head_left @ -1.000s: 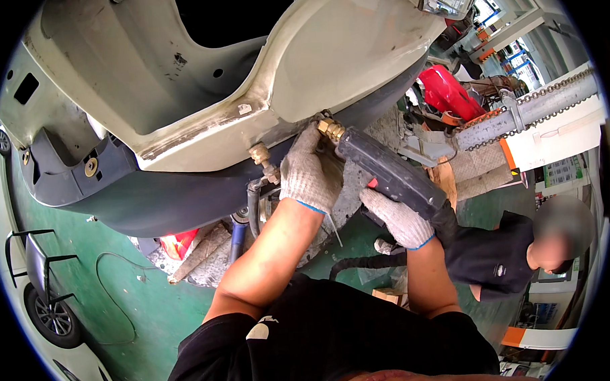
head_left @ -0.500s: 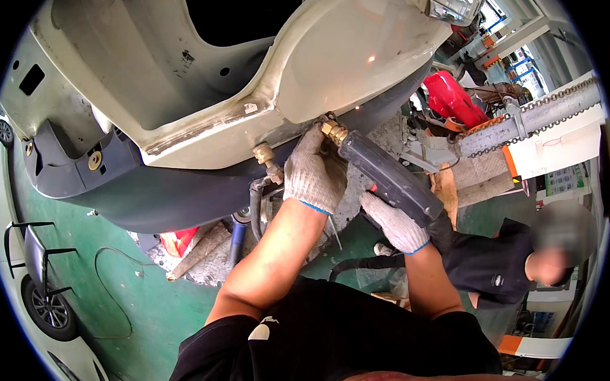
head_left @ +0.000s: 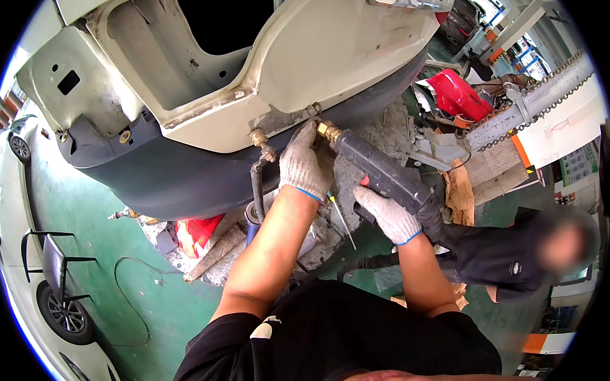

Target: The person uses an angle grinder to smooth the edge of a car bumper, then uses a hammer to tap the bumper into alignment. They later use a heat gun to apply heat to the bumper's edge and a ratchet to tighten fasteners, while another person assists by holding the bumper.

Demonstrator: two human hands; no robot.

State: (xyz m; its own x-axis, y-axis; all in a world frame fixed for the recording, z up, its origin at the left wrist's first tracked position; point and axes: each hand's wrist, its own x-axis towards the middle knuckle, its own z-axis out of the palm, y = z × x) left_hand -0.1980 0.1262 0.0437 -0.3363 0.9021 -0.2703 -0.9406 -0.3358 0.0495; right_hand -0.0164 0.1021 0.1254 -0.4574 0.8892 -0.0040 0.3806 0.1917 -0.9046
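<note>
My gloved left hand [head_left: 301,164] is closed round the front end of a black cylindrical tool [head_left: 375,168] with brass fittings [head_left: 330,130], against the lower edge of a cream car body panel [head_left: 340,48] with a scuffed grey patch. My gloved right hand [head_left: 386,214] grips the tool farther back, below its red button, where a thick dark hose [head_left: 434,226] trails off. Left of my left hand, another brass fitting [head_left: 259,142] on a black hose stands against the panel. The dark bumper [head_left: 157,185] runs beneath. My left hand's fingertips are partly hidden.
A person [head_left: 515,250] in black is close at my right. Behind are a chained beam [head_left: 488,130], a red part [head_left: 459,94] and cardboard [head_left: 458,195]. A car wheel [head_left: 64,313], black frame [head_left: 55,256] and thin hose lie at left, with clutter [head_left: 199,234] under the bumper.
The view has shifted, with the car body higher and further right in it. Both hands still hold the tool, slightly higher in the picture. The person at right has turned slightly.
</note>
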